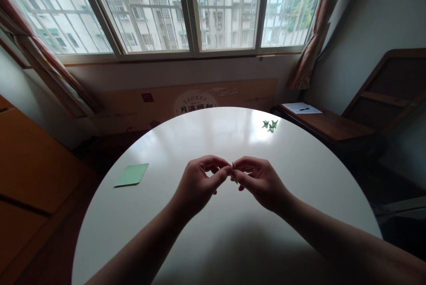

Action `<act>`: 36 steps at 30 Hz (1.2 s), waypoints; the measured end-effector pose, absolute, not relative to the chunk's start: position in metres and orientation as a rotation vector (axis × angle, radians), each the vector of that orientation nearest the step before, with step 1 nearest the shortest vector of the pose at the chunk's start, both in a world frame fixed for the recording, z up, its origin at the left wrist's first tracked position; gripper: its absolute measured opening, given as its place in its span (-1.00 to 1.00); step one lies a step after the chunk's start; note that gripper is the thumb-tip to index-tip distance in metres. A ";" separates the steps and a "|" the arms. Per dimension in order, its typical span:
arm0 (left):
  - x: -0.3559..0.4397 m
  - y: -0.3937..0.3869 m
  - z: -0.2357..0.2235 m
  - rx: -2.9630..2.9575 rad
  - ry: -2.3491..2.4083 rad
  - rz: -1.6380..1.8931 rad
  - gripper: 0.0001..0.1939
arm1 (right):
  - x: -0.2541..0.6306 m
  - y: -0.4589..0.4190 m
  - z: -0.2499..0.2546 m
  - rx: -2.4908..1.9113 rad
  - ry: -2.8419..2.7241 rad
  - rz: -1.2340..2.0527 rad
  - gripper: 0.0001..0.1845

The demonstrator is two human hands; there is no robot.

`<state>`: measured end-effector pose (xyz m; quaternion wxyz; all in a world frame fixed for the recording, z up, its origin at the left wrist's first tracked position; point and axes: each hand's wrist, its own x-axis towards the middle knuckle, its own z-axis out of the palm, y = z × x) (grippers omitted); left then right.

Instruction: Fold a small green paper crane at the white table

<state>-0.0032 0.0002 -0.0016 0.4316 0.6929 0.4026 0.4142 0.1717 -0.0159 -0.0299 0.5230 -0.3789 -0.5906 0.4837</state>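
Above the middle of the white round table (186, 138), my left hand (204, 178) and my right hand (261, 178) meet at the fingertips. Both are closed in a pinch on a small folded piece of green paper (234, 166). Fingers cover most of it, so its folded shape cannot be made out. A stack of square light-green paper (132, 174) lies on the table to the left. Toward the far right edge sit 3 small green folded-paper figures (270, 126), close together.
Beyond the table's far edge, a long printed cardboard panel (129, 107) leans under the barred window (222, 14). At the right stands a wooden chair (333, 121) with a white sheet (293, 107) and a pen (304, 109) on its seat. An orange-brown cabinet (29, 156) is at the left.
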 end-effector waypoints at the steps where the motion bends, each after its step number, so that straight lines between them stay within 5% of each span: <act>1: -0.003 0.000 -0.001 1.746 1.006 1.032 -0.86 | 0.172 -0.016 -0.030 -0.914 -1.424 1.162 -0.82; 36: -0.007 0.004 -0.003 1.688 0.946 0.824 -0.79 | 0.175 -0.011 -0.025 -0.946 -1.415 1.462 -0.90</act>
